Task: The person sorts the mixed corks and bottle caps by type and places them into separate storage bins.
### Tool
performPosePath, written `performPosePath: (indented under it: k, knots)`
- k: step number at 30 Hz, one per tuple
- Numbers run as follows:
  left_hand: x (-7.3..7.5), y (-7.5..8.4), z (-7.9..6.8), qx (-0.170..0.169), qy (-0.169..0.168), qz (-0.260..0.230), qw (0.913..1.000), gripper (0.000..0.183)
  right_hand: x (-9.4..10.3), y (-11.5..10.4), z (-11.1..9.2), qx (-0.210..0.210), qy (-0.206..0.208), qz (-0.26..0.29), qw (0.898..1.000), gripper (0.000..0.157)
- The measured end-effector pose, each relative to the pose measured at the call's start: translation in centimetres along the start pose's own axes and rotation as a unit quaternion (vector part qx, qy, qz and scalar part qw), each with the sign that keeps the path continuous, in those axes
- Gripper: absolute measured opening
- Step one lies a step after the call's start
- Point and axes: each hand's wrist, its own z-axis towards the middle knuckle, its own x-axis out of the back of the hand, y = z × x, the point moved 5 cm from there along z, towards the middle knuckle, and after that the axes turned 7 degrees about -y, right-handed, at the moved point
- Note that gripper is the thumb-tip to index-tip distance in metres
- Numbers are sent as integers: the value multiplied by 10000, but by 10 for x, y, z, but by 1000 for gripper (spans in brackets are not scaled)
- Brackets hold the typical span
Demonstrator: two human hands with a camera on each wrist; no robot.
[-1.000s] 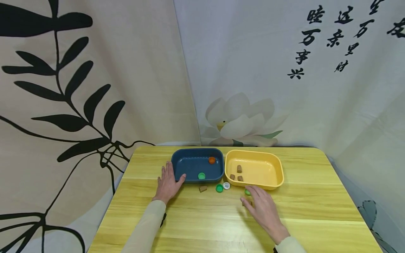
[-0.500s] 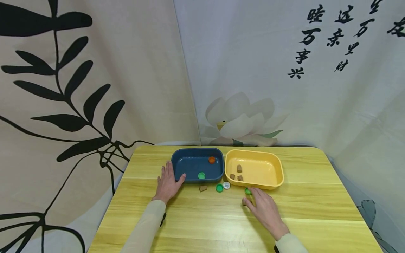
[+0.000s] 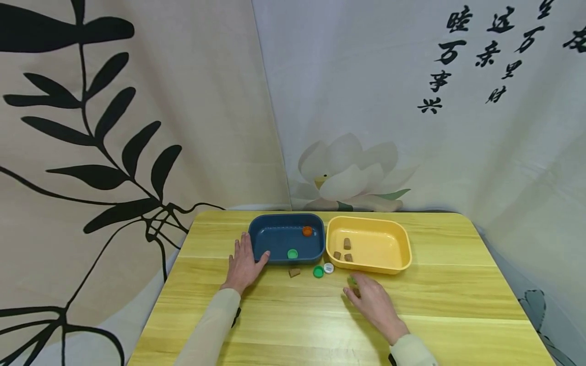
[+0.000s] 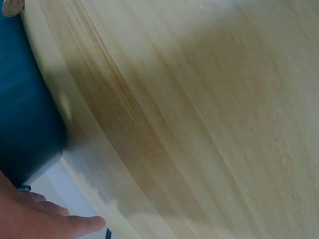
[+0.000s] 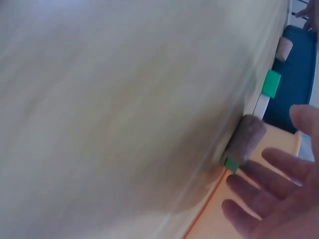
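My left hand (image 3: pixel 241 267) rests with straight fingers against the left side of the blue tray (image 3: pixel 287 263). Part of that hand also shows low in the left wrist view, just below the tray's blue wall (image 4: pixel 27 99). My right hand (image 3: pixel 373 300) hovers in front of the yellow tray (image 3: pixel 368 268), fingers loosely spread. Close by its fingertips lie a cork (image 5: pixel 245 138) and a green bottle cap (image 5: pixel 232 165), both partly covered by the hand in the head view. The right thumb stands apart from the cork in the right wrist view.
Before the trays lie another cork (image 3: pixel 294 272), a green cap (image 3: pixel 318 272) and a white cap (image 3: pixel 328 268). Inside the blue tray are an orange cap (image 3: pixel 307 231) and a green cap (image 3: pixel 292 253). Three corks, one of them upright (image 3: pixel 347 244), sit in the yellow tray.
My right hand has shifted slightly left, and the green cap beside its fingertips sits a bit further left, more covered now. The left hand has stayed on the blue tray.
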Motion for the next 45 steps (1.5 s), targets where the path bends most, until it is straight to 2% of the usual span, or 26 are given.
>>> performPosePath:
  k: [5,9,17,21,24,28,38,42,45]
  knots:
    - [2,1,1,-52,79,19,10000,103,-4,-13,2,476,-225,56,9986,44]
    - [4,1,1,-71,103,4,9999,104,-4,-18,2,702,-207,7,9973,48]
    - [1,2,-2,-6,119,-38,9999,101,-10,-18,7,390,117,-969,9945,58]
    - [-2,4,-5,-9,104,-27,9999,102,-13,-21,7,334,68,-1501,9881,56]
    - [-3,3,-5,-24,111,-7,9999,103,-14,-24,6,373,121,-1647,9856,49]
    - [-2,1,-4,-18,91,-15,10000,102,-14,-26,6,522,327,-1583,9855,40]
    - [-1,-2,-4,-45,259,-122,9996,100,-8,-39,4,812,681,-1165,9875,41]
    - [-3,-4,-3,-64,308,-72,9995,101,5,-48,-1,909,986,-698,9885,42]
    - [-4,-3,-3,-57,235,-46,9997,102,18,-52,-6,1019,1314,-455,9850,42]
